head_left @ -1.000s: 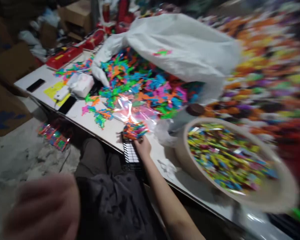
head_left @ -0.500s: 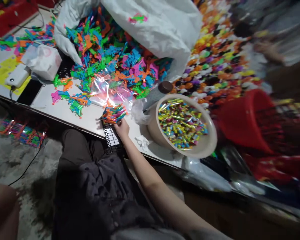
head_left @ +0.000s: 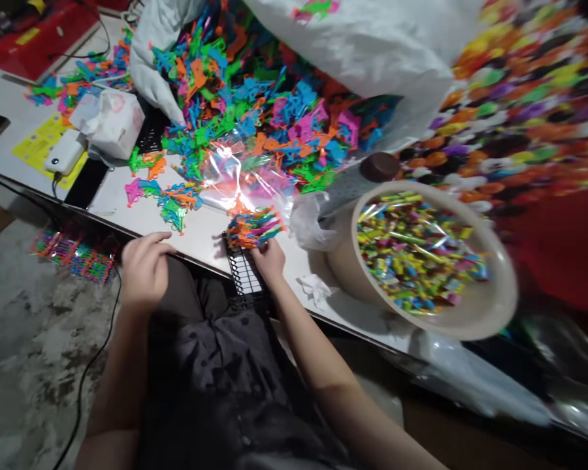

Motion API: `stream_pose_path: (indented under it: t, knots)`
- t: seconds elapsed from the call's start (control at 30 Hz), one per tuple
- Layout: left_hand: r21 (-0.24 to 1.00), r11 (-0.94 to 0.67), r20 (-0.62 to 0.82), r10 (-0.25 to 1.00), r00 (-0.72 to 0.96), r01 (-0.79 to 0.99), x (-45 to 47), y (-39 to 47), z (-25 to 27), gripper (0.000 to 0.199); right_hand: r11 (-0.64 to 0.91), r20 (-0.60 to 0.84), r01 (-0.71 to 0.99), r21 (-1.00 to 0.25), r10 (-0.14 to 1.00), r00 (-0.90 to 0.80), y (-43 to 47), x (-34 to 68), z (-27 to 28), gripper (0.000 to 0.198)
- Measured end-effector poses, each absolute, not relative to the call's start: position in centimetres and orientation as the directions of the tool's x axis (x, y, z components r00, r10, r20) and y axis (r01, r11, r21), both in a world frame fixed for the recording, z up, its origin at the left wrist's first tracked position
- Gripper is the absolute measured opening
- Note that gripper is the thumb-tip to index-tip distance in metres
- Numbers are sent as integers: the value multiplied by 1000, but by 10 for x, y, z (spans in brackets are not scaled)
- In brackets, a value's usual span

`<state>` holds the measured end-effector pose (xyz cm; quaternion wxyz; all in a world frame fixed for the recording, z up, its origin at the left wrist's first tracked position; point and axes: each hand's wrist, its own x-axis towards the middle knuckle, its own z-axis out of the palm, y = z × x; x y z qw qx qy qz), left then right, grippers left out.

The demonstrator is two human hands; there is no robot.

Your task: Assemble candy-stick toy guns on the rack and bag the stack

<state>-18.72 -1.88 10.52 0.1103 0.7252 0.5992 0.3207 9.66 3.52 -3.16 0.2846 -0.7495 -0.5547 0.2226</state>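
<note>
My right hand point(head_left: 271, 262) is closed at the lower edge of a bundle of small plastic toys point(head_left: 255, 228) in orange, blue, green and pink. The bundle rests at the top end of a black grid rack point(head_left: 245, 273) that sticks out over the table's front edge; whether my fingers also touch the rack is hidden. My left hand point(head_left: 145, 271) hovers at the table edge above my lap, fingers loosely bent and apart, with nothing in it. Beyond the bundle lies a shiny clear plastic bag point(head_left: 225, 173). A few loose pistol-shaped toys point(head_left: 174, 205) lie left of it.
A white sack point(head_left: 353, 46) spills a heap of similar toys point(head_left: 255, 98) across the table. To the right stands a beige tub point(head_left: 340, 254) of wrapped small pieces. A white box point(head_left: 115, 124), phone point(head_left: 85, 183) and power bank point(head_left: 65, 150) lie left. Packed toys point(head_left: 76, 251) are on the floor.
My left hand has come up from the lower left to the table edge. My right hand stays at the toy bundle. The view has shifted, so the table things appear further right.
</note>
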Motion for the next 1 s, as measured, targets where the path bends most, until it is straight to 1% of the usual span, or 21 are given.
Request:
stream_pose_path:
  t: [0.1,0.13,0.2,0.3,0.37,0.43,0.5,0.57,0.67,0.73,0.83,0.9,1.0]
  knots:
    - [557,-79,199,979,-40,827,-180,5,71,27,-260,-57,696,-670,952,301,34,97,-31,32]
    - [546,-19,143,987,-71,837,-176,12,59,33,-276,-73,694,-665,949,307,34,98,-31,33]
    - [503,50,68,993,-97,863,-170,27,41,52,-315,-110,689,-652,939,325,34,98,-31,36]
    - [437,71,58,993,-107,897,-165,53,34,82,-346,-136,680,-646,929,344,33,101,-33,42]
    - [390,66,74,992,-102,918,-163,76,38,92,-344,-135,680,-647,930,342,33,102,-35,45]
    - [349,67,54,994,-91,935,-161,102,39,95,-348,-136,686,-639,929,344,33,104,-36,46]
    - [318,80,2,996,-85,945,-157,124,34,91,-363,-142,694,-622,924,356,33,105,-38,44]
    - [302,93,-16,996,-92,949,-154,139,24,79,-377,-152,700,-607,919,363,33,106,-38,40]
    - [325,71,62,993,-96,943,-153,146,10,62,-369,-152,710,-600,924,352,34,108,-39,35]
    - [384,48,132,986,-106,922,-153,145,6,56,-351,-138,719,-600,931,339,34,109,-40,32]
    - [519,9,229,962,-150,855,-152,140,7,52,-330,-112,735,-592,937,331,34,109,-40,31]
    - [606,-1,275,939,-207,796,-149,135,10,51,-323,-108,736,-596,940,325,34,108,-39,32]
    - [717,34,295,890,-347,696,-143,124,14,51,-302,-105,710,-636,945,308,36,106,-35,32]
